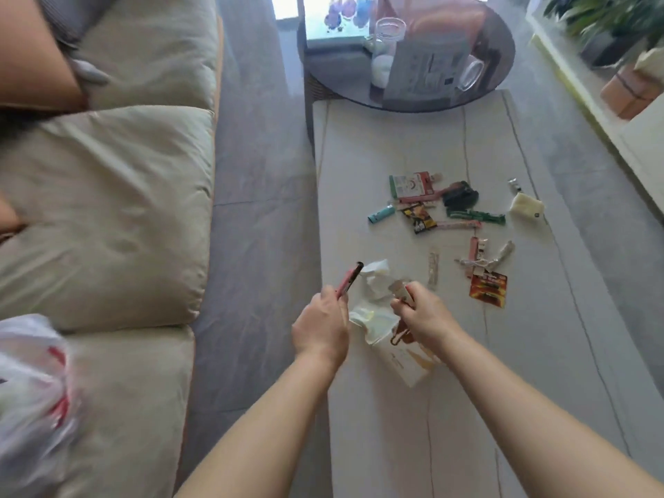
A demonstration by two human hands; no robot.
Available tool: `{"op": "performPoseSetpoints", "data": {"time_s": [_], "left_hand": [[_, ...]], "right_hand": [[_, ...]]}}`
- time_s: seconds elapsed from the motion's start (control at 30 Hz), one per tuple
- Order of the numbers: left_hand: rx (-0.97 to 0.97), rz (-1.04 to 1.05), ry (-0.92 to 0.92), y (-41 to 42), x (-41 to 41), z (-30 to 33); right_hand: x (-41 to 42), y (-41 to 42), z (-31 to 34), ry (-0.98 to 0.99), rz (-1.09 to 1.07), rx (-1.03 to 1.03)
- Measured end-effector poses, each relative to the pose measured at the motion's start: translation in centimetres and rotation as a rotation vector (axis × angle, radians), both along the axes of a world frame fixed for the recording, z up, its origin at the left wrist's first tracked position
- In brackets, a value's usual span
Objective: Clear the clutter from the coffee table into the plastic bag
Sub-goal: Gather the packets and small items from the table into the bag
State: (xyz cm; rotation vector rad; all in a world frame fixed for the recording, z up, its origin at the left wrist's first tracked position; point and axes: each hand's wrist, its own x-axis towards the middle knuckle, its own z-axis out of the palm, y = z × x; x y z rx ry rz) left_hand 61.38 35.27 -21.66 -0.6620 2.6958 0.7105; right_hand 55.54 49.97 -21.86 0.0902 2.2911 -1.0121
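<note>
A: Hands first: left hand grips a thin pink-and-black stick, fingers curled round it. Right hand pinches a small wrapper, over crumpled white tissue and a cream packet on the desk.

B: Bag?

A: Plastic bag sits on the sofa, lower left, well apart from the desk. Blurred, partly cut off by the edge.

B: Progress?

A: Early, by my read. Most clutter is on the desk: wrapper pile mid-desk, cream pouch to the right, red battery card near the right hand.

B: Unclear bits?

A: Can't see inside the bag. Right-hand item too small to identify. Round glass table beyond holds jars and a box; can't tell if they count.
</note>
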Motion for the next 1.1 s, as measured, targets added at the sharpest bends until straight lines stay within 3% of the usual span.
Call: {"op": "performPoseSetpoints", "data": {"time_s": [0.47,0.7,0.9,1.0,1.1], "left_hand": [[-0.14,0.476,0.173,-27.6,17.7,9.0],[-0.195,0.697,-0.054,-37.9,27.6,8.1],[0.01,0.958,-0.286,-43.7,32.1,4.1],[0.085,1.036,-0.313,-45.8,32.7,2.1],[0.129,1.078,-0.324,-48.1,33.0,1.3]], "right_hand": [[13.1,-31.8,8.5,-0.164,0.336,-0.248],[21.0,-44.2,7.9,-0.377,0.467,-0.24],[26.4,-51.5,4.9,-0.482,0.469,-0.167],[27.8,-54.4,3.7,-0.592,0.399,-0.172],[28.5,-57.1,2.9,-0.554,0.4,-0.187]]}}
